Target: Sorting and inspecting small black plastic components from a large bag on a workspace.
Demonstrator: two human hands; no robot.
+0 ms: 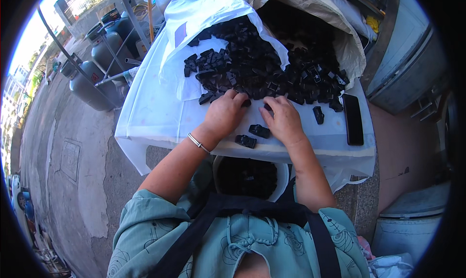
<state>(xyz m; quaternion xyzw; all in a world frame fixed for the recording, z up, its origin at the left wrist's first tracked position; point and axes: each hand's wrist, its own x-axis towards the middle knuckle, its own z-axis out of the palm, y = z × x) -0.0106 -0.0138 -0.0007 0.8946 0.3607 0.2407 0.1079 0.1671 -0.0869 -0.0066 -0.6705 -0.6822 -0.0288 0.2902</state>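
Note:
My left hand (225, 114), with a metal bangle on its wrist, is at the near edge of a heap of small black plastic parts (233, 59). Its fingers are closed on one such part (246, 103). To the right, my right hand (284, 119) has its thumb and fingers pinched around another black plastic part (267, 106), mostly hidden by the fingers. Two loose black parts, one (259, 130) slightly farther than the other (246, 141), lie on the white-covered table (194, 127) between my forearms. A single part (318, 115) rests right of my right hand.
The heap spills from a white sack (208, 8) and a beige sack (352, 45). A black phone (353, 120) lies at the table's right side. Below the front edge stands a white bucket (281, 181) of black parts. Grey gas cylinders (90, 86) stand at the left.

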